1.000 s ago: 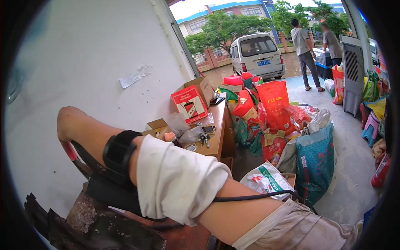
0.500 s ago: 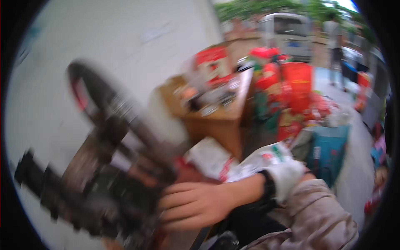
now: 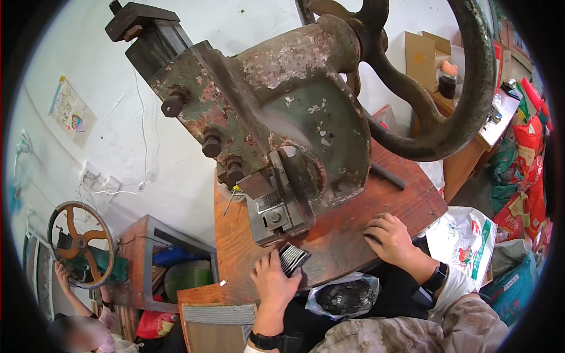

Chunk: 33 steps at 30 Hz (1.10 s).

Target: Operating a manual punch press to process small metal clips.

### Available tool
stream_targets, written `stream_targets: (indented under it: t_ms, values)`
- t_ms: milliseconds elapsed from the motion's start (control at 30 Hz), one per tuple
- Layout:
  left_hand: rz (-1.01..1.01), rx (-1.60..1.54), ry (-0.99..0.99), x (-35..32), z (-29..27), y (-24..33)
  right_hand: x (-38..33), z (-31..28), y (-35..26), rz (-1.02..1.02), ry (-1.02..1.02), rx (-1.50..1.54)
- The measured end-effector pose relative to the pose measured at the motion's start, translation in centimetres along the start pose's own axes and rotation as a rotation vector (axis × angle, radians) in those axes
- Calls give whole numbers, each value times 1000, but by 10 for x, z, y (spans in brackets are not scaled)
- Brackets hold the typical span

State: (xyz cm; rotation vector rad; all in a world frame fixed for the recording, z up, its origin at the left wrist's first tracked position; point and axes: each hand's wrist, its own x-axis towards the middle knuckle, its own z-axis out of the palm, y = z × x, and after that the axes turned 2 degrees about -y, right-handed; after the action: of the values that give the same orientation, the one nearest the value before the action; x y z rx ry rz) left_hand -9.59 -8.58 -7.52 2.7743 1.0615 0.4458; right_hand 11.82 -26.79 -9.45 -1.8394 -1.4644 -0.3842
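Note:
A hand-wheel press of worn green metal stands on the reddish wooden table. At its lower front sits a steel die block. Just below the block, my left hand is closed around a small stack of thin dark and silvery metal strips. Further right, my right hand rests by the tabletop with bent fingers, the thumb apart from them, and nothing visible in it. An open plastic bag of small dark metal pieces lies at my lap, between the hands.
The large handwheel curves over the table's right side, above a metal rod. White plastic bags lie right of my arm. At left, another person's hand is on a second wheel, beside a wooden cabinet.
My view has swung left and steadied, bringing the press front and my left hand with the metal strips into sight. My right hand, earlier against the press, is now by the tabletop.

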Motion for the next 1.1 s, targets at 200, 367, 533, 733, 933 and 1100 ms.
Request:
stream_targets:
  t_ms: [200, 367, 533, 733, 933, 1100]
  values:
    - [17, 81, 164, 8, 21, 15, -3, 1, 0, 12, 50, -40]
    - [-445, -1261, 192, -8, -2, 4, -3, 3, 0, 35, 63, -60]
    - [-677, -2254, 22, -25, -31, 3, -2, 0, -1, 70, 54, -90]
    - [-831, -2283, -184, -54, -23, 0, -1, 2, -4, 54, 36, -78]
    - [-847, -2277, -312, -69, -8, -1, -5, 4, -2, 64, 23, -83]
    - [-556, -2325, -646, -91, 17, -19, -2, 8, -4, 45, 39, -84]
